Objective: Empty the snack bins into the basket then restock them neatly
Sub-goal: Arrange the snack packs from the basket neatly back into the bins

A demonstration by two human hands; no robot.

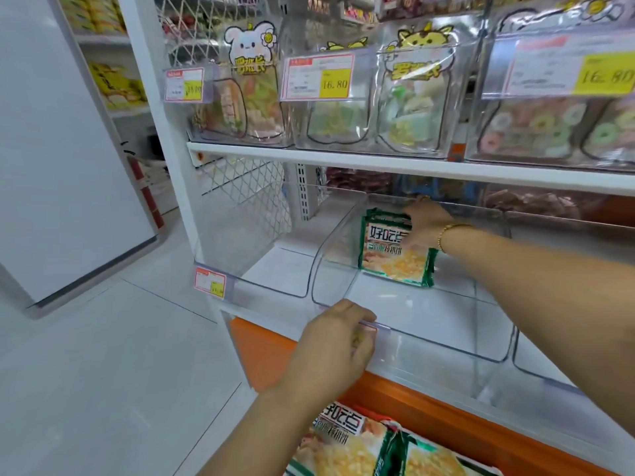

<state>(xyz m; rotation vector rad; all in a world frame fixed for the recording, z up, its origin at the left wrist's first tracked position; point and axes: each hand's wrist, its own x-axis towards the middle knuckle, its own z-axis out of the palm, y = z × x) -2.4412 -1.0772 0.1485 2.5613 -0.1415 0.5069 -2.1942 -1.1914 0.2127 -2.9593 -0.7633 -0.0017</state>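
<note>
Our left hand (338, 341) curls over the front lip of the clear snack bin (446, 333), fingers clamped on the plastic; tug too hard and we could slide the bin off the shelf (567, 413) onto the spare packets (360, 448) below. Further right, our right hand (424, 223) grips the green snack packets (395, 259) standing at the bin's back, and let go carelessly we judge they would topple flat.
</note>
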